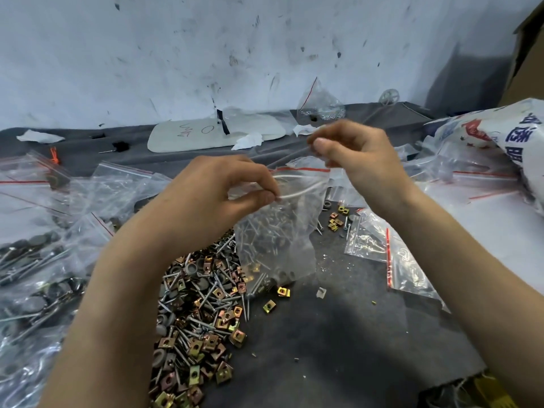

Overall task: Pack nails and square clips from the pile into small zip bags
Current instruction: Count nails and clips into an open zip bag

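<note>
Pinches the near lip of a clear zip bag (279, 237) between thumb and forefinger of the left hand (223, 189), fingers (259, 198) clamped on the plastic. Grips the far lip, higher and to the right, with the right hand (359, 154), its fingers (322, 147) likewise closed on the film. Holds the bag's mouth pulled apart between the two grips, red-lined strip on top, nails and square clips heaped inside, the bottom sagging down to the desk (338, 334). Shows, straight below the left fingers, the loose pile (200, 313) of nails, brass-coloured clips and grey discs, touching the bag's lower end. Shows a few stray clips (335, 220) below the right fingers, just past the bag's right edge. Shows filled bags (41, 260) well to the left of the left fingers, flat empty bags (406, 260) beside the right forearm, a printed white sack (500, 134) further right, and a white board (212, 134) beyond both hands, near the wall.
</note>
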Tool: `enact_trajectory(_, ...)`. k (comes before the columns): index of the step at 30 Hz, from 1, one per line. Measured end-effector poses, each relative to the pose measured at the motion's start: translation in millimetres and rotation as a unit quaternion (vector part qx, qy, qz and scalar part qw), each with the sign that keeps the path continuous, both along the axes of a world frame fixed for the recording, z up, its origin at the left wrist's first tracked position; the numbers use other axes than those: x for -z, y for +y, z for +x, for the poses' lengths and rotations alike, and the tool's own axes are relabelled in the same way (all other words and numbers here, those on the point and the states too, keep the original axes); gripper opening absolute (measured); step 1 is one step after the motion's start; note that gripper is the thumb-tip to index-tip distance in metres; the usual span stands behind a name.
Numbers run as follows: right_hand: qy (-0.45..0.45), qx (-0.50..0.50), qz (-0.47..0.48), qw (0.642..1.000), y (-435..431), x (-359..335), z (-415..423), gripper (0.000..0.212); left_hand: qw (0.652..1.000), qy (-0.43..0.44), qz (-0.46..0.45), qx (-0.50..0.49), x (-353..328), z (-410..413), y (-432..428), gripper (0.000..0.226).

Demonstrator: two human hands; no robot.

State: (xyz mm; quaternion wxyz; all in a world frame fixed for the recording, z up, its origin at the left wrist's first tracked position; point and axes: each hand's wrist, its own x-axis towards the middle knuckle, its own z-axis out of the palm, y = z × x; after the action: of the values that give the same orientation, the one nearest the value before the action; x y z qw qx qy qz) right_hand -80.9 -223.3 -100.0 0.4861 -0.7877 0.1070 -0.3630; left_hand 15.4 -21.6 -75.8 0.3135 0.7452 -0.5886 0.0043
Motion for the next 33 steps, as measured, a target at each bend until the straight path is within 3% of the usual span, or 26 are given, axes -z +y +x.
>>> enact_trajectory(4,0.230,0.104,-0.032,0.967,-33,60,19,0.014,1.000,0.001,0.001,0.001,0,2,2,0.011)
enact_trajectory(6,0.292,0.121,-0.072,0.946,-42,90,26,0.020,1.000,0.004,-0.001,0.003,1,2,2,0.013)
enact_trajectory(13,0.301,0.171,-0.119,0.931,-44,118,45,0.020,1.000,0.006,-0.007,0.002,2,7,4,0.010)
enact_trajectory(20,0.333,0.148,-0.178,0.914,-48,115,49,0.015,1.000,0.011,0.002,0.001,1,6,4,0.020)
enact_trajectory(25,0.290,0.136,-0.181,0.930,-46,102,42,0.014,1.000,0.014,0.004,0.003,0,5,4,0.023)
enact_trajectory(28,0.195,0.140,-0.094,0.966,-33,72,32,0.010,1.000,0.018,0.003,0.002,0,6,3,0.024)
enact_trajectory(31,0.049,0.048,0.004,0.998,-10,16,15,0.006,1.000,0.019,0.003,0.003,1,6,2,0.021)
enact_trajectory(33,0.008,-0.021,-0.050,0.998,6,-17,3,0.006,1.000,0.018,0.001,0.004,1,6,2,0.021)
